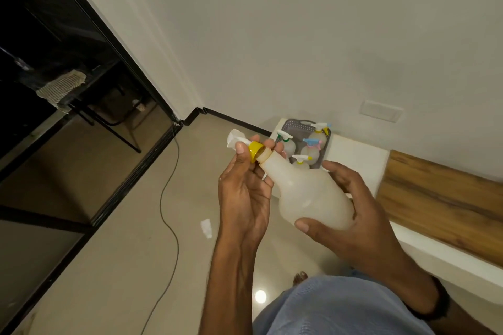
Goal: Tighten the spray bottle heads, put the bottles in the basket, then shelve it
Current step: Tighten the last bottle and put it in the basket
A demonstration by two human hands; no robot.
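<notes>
I hold a translucent white spray bottle [310, 193] tilted, its neck pointing up and left. My right hand [353, 212] grips its wide body from the right. My left hand [245, 187] pinches the spray head [254, 150], a white trigger part with a yellow collar, at the bottle's threaded neck; the collar sits askew on the thread. Behind, a grey perforated basket [299, 125] stands on a white ledge and holds several spray bottles [310, 151] with white, blue, green and yellow heads.
The white ledge [359, 155] runs along the wall on the right, topped further right by a wooden board [441, 196]. A dark glass sliding door [68, 84] fills the left. A thin cable [168, 198] snakes over the glossy tile floor. My knee in blue cloth [340, 307] is below.
</notes>
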